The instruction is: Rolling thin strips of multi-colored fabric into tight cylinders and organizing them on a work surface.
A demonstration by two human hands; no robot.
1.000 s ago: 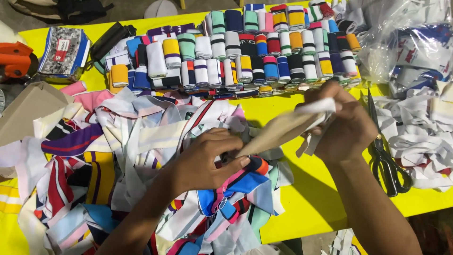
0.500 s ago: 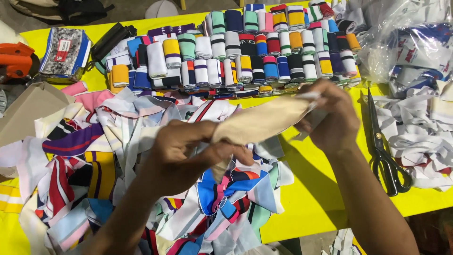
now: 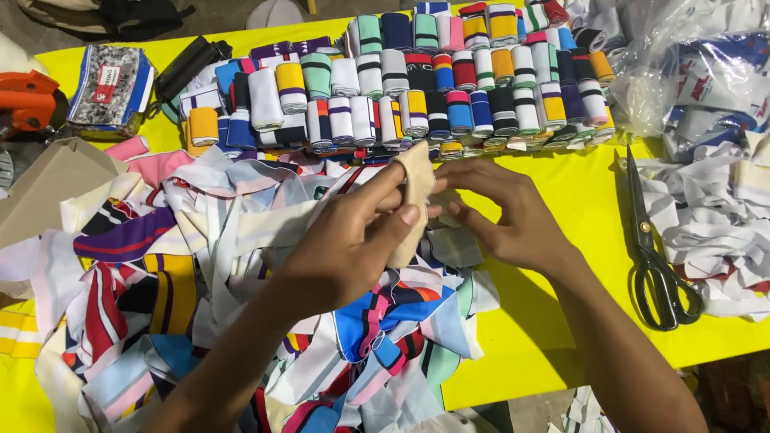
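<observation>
My left hand [image 3: 353,244] pinches a cream fabric strip [image 3: 415,192] between thumb and fingers, holding it upright and folded over above a heap of mixed coloured fabric strips [image 3: 241,289]. My right hand [image 3: 505,212] meets it from the right, its fingertips on the same strip's edge. Beyond both hands lie rows of rolled striped fabric bands [image 3: 417,88] on the yellow table [image 3: 577,192].
Black-handled scissors [image 3: 654,256] lie to the right of my right arm. A pile of white strips [image 3: 714,224] and a clear plastic bag [image 3: 698,72] sit at the far right. A patterned pouch [image 3: 108,80], an orange tool [image 3: 28,100] and a cardboard piece [image 3: 44,184] are at left.
The cream strip was stretched long between my hands; now my hands have come together and the strip is folded short and upright between them.
</observation>
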